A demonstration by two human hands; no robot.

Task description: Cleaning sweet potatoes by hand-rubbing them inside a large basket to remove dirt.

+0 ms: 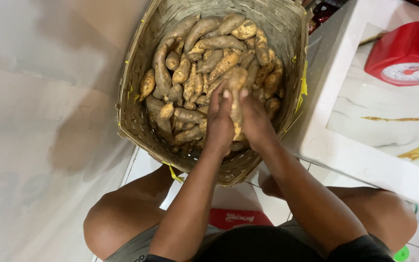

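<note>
Fingers (226,95) of two hands grip one sweet potato (237,82) above one basket (136,121)

Left hand (219,123) and right hand (254,121) clasp one sweet potato (236,92) between them, above the woven basket (139,121) of tubers.

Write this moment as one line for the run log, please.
left hand: grips sweet potato | right hand: grips same sweet potato | woven basket: full of sweet potatoes | red scale: on white table
</note>
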